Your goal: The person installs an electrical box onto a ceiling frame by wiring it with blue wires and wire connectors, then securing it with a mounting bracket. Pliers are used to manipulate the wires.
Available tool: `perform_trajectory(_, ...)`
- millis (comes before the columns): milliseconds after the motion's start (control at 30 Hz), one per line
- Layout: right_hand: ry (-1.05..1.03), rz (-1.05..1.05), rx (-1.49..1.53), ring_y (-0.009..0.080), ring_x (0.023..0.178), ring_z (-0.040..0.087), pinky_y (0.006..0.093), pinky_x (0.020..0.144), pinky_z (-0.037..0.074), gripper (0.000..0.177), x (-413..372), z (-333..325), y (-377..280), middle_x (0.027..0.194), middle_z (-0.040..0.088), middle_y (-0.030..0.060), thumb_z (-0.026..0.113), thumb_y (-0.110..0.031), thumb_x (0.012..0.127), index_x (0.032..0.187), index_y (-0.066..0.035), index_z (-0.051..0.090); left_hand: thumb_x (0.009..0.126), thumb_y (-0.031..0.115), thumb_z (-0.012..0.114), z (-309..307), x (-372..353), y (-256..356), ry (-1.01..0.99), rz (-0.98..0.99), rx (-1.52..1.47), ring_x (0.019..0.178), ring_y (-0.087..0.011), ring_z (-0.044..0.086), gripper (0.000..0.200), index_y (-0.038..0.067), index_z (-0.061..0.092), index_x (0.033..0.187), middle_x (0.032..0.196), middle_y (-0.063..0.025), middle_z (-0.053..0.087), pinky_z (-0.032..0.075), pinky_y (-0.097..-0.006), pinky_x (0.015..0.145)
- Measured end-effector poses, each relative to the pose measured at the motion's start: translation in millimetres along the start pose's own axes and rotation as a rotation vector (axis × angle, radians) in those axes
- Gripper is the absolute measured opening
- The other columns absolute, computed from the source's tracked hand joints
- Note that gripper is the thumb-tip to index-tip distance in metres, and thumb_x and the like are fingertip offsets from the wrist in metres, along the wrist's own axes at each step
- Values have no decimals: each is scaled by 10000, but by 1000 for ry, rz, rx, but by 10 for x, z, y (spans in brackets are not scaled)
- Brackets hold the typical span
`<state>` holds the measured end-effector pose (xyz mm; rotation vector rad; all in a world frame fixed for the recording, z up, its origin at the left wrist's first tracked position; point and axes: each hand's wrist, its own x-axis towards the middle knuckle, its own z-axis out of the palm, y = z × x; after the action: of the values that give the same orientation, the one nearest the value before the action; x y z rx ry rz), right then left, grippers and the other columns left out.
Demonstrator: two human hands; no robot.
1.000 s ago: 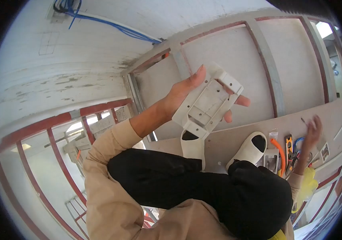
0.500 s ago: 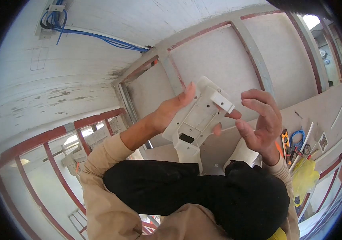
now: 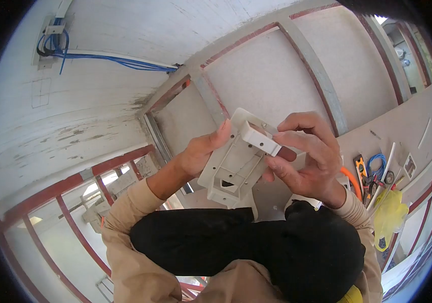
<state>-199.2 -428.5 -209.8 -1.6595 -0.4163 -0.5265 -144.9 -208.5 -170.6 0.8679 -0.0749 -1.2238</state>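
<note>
A white plastic housing (image 3: 220, 164) with ribs, screw holes, a raised block at each end and a dark cut-out near its lower end is held up before me, tilted. My left hand (image 3: 200, 151) is closed on it from the left: the thumb lies along its left edge and the fingers pass underneath, their tips showing at the right. With bent fingers, my right hand (image 3: 311, 156) is closed about the upper raised block. The thumb sits just below that block and the forefinger at its upper side.
On the board at the right lie an orange level (image 3: 361, 171), coiled blue cable (image 3: 376, 165), hand tools and a yellow plastic bag (image 3: 390, 217). Blue wires (image 3: 120, 61) run along the wall at upper left. Red metal railings (image 3: 74, 179) stand at the left.
My right hand has moved left, from apart to the housing's upper block, and its fingers have closed in. The housing has shifted slightly left and down with my left hand.
</note>
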Motion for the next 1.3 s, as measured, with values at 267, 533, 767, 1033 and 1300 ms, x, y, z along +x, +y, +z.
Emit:
perform_trajectory(267, 45, -62, -43, 171, 750, 603, 291, 599, 465, 339, 52, 72, 33, 937, 659, 95, 868, -149, 710, 1010, -86, 724, 1038, 564, 289, -44, 7, -116, -67, 67, -345, 1103, -372, 658, 688, -7, 473, 1375, 1227, -253, 617, 557, -483, 933)
perform_trajectory(533, 70, -18, -11, 183, 752, 619, 293, 600, 472, 313, 59, 68, 6, 911, 666, 86, 868, -132, 701, 975, -68, 730, 1023, 596, 323, -62, 25, -181, -164, 47, -604, 1113, -536, 605, 726, 28, 382, 1471, 1373, -306, 502, 488, -585, 996)
perform_trajectory(767, 82, -1, -9, 192, 749, 622, 297, 602, 475, 302, 64, 63, -13, 902, 658, 88, 857, -112, 697, 964, -57, 726, 1025, 582, 335, 9, 22, -167, -126, 28, -763, 1105, -546, 606, 712, 22, 399, 1459, 1367, -319, 504, 499, -583, 985)
perform_trajectory(1033, 54, -5, -30, 195, 730, 638, 293, 594, 483, 383, 31, 29, 24, 888, 672, 160, 866, -118, 740, 1076, -17, 711, 1010, 640, 275, 40, 42, -160, -113, 48, -628, 1235, -449, 554, 782, 24, 380, 1479, 1440, -290, 457, 464, -587, 1020)
perform_trajectory(1300, 189, 747, 509, 124, 739, 685, 254, 590, 545, 242, -100, 20, 48, 864, 745, 97, 681, -142, 960, 1094, 57, 718, 966, 740, 113, 139, 66, -33, -168, -37, -9, 1419, -333, 340, 937, 52, 55, 1601, 1610, -211, 232, 335, -509, 1124)
